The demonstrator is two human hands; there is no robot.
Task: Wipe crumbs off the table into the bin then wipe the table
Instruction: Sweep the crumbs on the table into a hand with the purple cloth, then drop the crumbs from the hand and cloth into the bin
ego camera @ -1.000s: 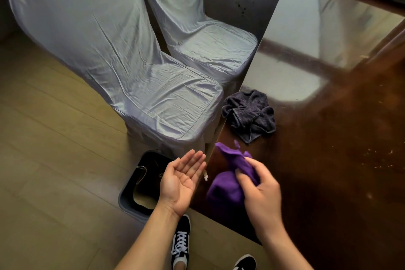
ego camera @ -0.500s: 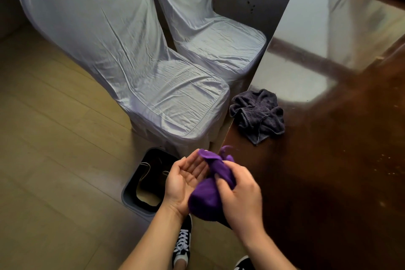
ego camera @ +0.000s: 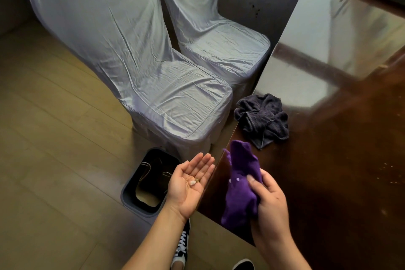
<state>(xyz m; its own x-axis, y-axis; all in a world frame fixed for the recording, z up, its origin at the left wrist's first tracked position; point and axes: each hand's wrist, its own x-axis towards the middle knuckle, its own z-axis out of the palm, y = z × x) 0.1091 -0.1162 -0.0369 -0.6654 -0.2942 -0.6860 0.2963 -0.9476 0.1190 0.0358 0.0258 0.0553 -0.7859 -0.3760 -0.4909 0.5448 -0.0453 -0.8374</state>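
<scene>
My left hand (ego camera: 190, 184) is held palm up, fingers straight, just off the table's near-left edge, with a few crumbs (ego camera: 194, 181) lying in the palm. My right hand (ego camera: 268, 208) grips a bunched purple cloth (ego camera: 240, 184) over the corner of the glossy dark brown table (ego camera: 341, 182); white specks cling to the cloth. A dark grey bin (ego camera: 131, 193) with a black liner stands on the floor, below and left of my left hand. More crumbs (ego camera: 392, 165) are scattered on the table at the far right.
A crumpled dark grey towel (ego camera: 262, 119) lies on the table near its left edge. Two chairs in pale grey covers (ego camera: 175, 98) stand left of the table, the nearer one right behind the bin. My black-and-white shoes (ego camera: 182, 245) are on the wooden floor below.
Half a second ago the purple cloth was pressed against my left palm. My right hand has since drawn it back over the table corner, leaving crumbs in the open left palm.
</scene>
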